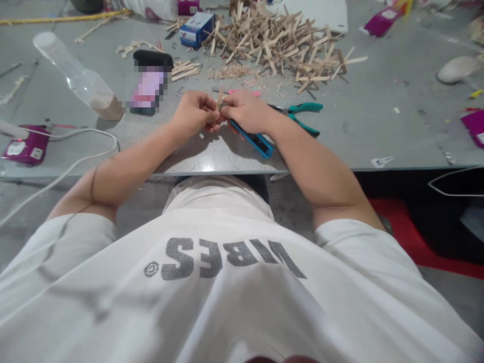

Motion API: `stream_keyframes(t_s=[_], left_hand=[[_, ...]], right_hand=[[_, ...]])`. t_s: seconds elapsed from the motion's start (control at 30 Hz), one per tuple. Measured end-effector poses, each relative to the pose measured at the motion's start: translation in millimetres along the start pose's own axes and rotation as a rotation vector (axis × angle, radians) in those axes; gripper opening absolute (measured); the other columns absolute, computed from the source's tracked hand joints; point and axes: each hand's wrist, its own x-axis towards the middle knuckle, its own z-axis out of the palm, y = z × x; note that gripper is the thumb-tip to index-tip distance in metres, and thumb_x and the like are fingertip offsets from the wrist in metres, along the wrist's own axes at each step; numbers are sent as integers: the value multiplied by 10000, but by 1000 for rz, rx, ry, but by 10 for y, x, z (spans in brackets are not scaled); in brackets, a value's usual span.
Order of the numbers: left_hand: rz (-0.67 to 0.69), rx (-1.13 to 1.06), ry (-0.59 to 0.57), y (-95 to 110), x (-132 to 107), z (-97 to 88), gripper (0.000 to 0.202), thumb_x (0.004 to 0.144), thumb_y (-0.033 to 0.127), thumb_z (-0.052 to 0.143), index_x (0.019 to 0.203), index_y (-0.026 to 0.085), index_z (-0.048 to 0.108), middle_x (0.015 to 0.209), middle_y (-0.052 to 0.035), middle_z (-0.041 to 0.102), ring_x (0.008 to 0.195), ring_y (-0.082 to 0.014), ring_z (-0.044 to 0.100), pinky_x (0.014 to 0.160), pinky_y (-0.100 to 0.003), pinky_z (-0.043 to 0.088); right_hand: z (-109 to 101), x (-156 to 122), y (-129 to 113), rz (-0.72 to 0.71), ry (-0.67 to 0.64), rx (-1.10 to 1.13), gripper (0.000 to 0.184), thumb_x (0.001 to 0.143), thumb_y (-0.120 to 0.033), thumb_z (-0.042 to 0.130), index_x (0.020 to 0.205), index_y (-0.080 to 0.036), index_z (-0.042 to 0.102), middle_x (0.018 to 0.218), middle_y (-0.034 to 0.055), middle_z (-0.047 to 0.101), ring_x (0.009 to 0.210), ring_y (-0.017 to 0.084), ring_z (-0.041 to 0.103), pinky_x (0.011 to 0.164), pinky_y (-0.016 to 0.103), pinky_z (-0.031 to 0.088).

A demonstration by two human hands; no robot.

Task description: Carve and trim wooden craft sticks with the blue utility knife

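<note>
My left hand (196, 112) is closed in a pinch on a thin wooden stick (220, 97), whose end points up between my two hands. My right hand (247, 112) is wrapped round a blue and black utility knife (255, 138); its handle slants out below the palm toward the table edge. The fingertips of both hands almost meet, and the knife's front end is hidden there. Just beyond them lies a pink-handled tool (244, 93). Green-handled pliers (302, 113) rest to the right of my right hand.
Beyond my hands is a large pile of wooden stick crosses (272, 40), with wood shavings (230, 72) before it. A blue box (197, 29), a phone (147, 89) and a clear plastic bottle (81, 75) stand or lie leftward. A white cable (86, 132) crosses the left side.
</note>
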Motion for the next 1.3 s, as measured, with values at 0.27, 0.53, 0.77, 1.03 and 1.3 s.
stream_keyframes(t_s=[0.27, 0.53, 0.77, 1.03, 1.3], left_hand=[[-52, -41, -49, 27, 7, -25, 414, 887, 269, 985, 817, 256, 577, 795, -3, 809, 875, -232, 865, 865, -410, 694], [13, -103, -40, 59, -39, -39, 351, 847, 298, 950, 828, 293, 600, 822, 19, 835, 822, -194, 806, 827, -394, 689], [2, -38, 34, 39, 5, 19, 315, 872, 188, 889, 827, 286, 593, 831, 17, 830, 821, -195, 816, 829, -399, 687], [26, 48, 21, -22, 12, 26, 360, 928, 294, 935, 862, 274, 581, 817, -11, 797, 914, -248, 853, 886, -450, 698], [73, 32, -26, -137, 82, -27, 448, 845, 550, 979, 865, 323, 593, 789, -15, 821, 962, -282, 796, 988, -589, 684]], right_hand=[[-42, -72, -108, 16, -30, 12, 329, 1099, -147, 575, 804, -258, 668, 597, -21, 646, 518, 146, 587, 560, 334, 481], [-54, -8, -25, 43, -12, 25, 389, 1132, -116, 542, 769, -251, 576, 568, -38, 639, 415, 112, 537, 463, 273, 457], [-47, -30, -76, 48, -9, 46, 412, 1117, -107, 535, 733, -253, 556, 547, -29, 640, 399, 118, 543, 432, 274, 447], [-36, 21, 8, 32, -19, 60, 368, 1077, -135, 605, 728, -246, 562, 549, -15, 627, 424, 109, 547, 437, 240, 439], [-22, 53, 52, 40, -24, 77, 346, 1085, -150, 601, 753, -249, 611, 527, -24, 635, 422, 98, 550, 465, 222, 454]])
